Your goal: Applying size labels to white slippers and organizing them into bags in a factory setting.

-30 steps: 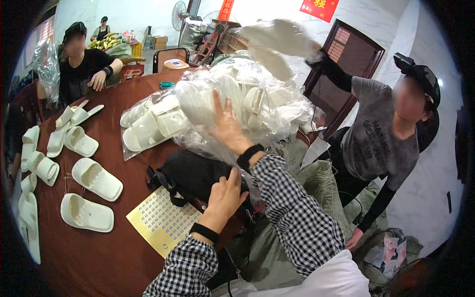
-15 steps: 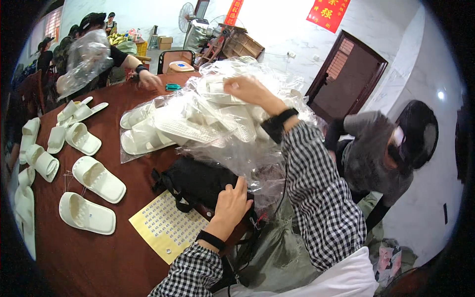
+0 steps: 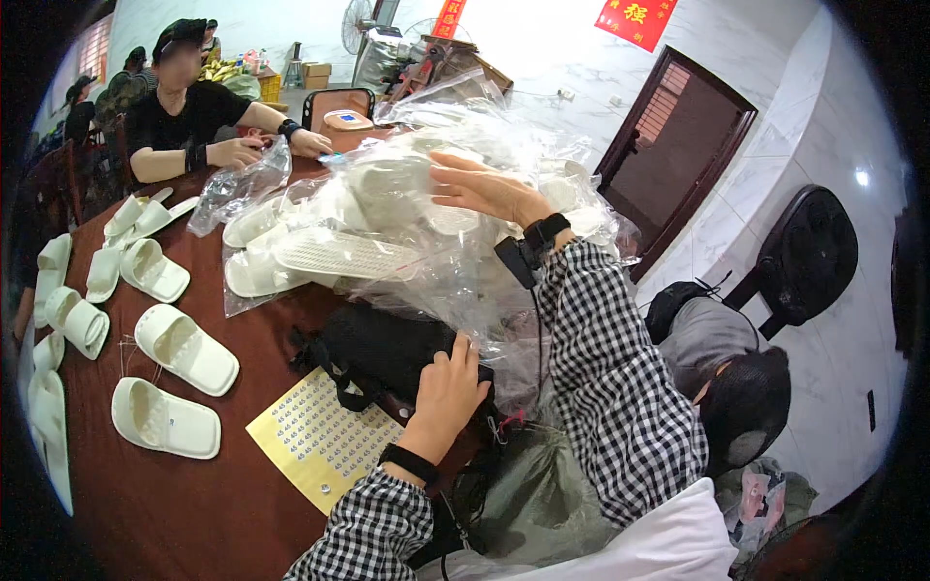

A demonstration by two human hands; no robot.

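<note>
My right hand is stretched out flat, with its fingers together, over a heap of clear plastic bags holding white slippers. Whether its palm touches the top bag I cannot tell. Lower down, my left hand lies with extended fingers on the right end of a black fabric pouch, next to the loose edge of the plastic. From under the pouch sticks a yellow sheet of small printed stickers. Left of the sheet lies a pair of unbagged white slippers, one slipper behind the other slipper.
More white slippers line the left side of the brown-covered table. Across it, a co-worker in black handles a clear bag. At right, another person in grey bends low beside a black chair. A greenish sack hangs near me.
The co-worker across the table has turned toward it and lowered the clear bag onto it. The person at right has bent down. My right hand has flattened out; my left hand stays on the pouch.
</note>
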